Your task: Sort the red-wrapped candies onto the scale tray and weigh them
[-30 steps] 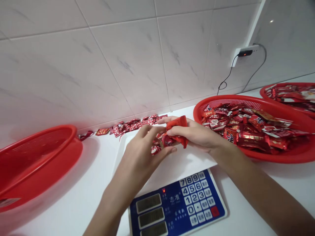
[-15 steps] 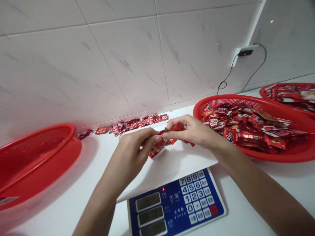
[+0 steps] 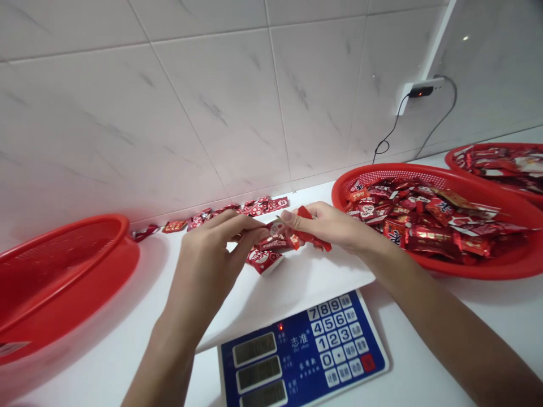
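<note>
My left hand (image 3: 216,243) hovers over the white scale pan (image 3: 305,288). Its thumb and fingertips come together at the left end of a dark red snack packet (image 3: 275,242); whether they grip it is hidden. Opposite, my right hand (image 3: 326,225) is closed on an orange-red snack packet (image 3: 313,232), whose crimped edge sticks out above the fingers. The right thumb points left, over the dark red packet. Below the left fingertips, a red packet with white print (image 3: 263,260) rests on the pan. Blue keypad and displays (image 3: 301,350) form the front of the scale.
To the right stands a red plastic basket (image 3: 470,175) heaped with red snack packets, with another filled basket (image 3: 452,158) behind it. A red basket (image 3: 97,265) is at left. Loose packets (image 3: 263,206) line the tiled wall. A cable (image 3: 399,113) hangs from a socket.
My hands have moved apart, the left one drawing left. More of the packets between them now shows. The right thumb has lifted slightly, and the top scale display shows digits more clearly.
</note>
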Demonstrator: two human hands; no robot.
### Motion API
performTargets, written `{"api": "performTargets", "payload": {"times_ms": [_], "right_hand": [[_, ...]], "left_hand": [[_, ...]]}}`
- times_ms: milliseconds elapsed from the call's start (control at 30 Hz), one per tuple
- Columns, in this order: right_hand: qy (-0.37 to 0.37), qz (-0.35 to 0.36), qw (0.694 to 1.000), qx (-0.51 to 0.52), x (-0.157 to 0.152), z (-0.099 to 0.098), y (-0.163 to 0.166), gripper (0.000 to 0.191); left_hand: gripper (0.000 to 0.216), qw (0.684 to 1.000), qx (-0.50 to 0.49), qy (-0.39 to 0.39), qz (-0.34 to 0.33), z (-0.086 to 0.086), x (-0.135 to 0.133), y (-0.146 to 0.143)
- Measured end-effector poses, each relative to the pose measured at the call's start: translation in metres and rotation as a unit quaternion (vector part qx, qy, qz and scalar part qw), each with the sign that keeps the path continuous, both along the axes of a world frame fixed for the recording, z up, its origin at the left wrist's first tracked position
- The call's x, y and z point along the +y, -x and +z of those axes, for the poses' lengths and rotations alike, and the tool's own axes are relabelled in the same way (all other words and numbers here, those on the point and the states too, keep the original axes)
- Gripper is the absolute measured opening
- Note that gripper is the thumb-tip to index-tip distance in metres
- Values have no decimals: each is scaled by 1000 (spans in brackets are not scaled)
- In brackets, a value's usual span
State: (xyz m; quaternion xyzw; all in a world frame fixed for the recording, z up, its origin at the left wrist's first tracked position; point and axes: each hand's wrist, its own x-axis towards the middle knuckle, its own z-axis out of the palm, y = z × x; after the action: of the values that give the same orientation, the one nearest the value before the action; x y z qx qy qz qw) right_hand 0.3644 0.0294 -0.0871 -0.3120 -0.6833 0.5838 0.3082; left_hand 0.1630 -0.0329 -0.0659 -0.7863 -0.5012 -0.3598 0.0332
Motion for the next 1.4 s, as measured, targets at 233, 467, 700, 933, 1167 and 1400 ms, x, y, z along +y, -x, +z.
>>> {"api": "performTargets", "payload": {"times_ms": [233, 467, 700, 933, 1167, 1400], "right_hand": [[12, -25, 999, 35, -6, 5, 3, 40], [-52, -44, 998, -14, -10, 9, 3, 30], [-26, 6, 1000, -8, -5, 6, 1, 37], [98, -59, 990, 79, 4, 0, 6, 14], [183, -38, 973, 138, 0, 6, 5, 20], [196, 54, 957, 207, -14, -1, 16, 47]], "left_hand": [[11, 997, -25, -46, -57, -2, -6, -5], [29, 982, -82, 164, -55, 2, 2, 1], [34, 977, -81, 184, -75, 7, 2, 0], [43, 983, 4, 178, 41, 7, 8, 12], [36, 976, 77, 171, 107, -8, 15, 23], [28, 997, -24, 19, -67, -14, -1, -14]]}}
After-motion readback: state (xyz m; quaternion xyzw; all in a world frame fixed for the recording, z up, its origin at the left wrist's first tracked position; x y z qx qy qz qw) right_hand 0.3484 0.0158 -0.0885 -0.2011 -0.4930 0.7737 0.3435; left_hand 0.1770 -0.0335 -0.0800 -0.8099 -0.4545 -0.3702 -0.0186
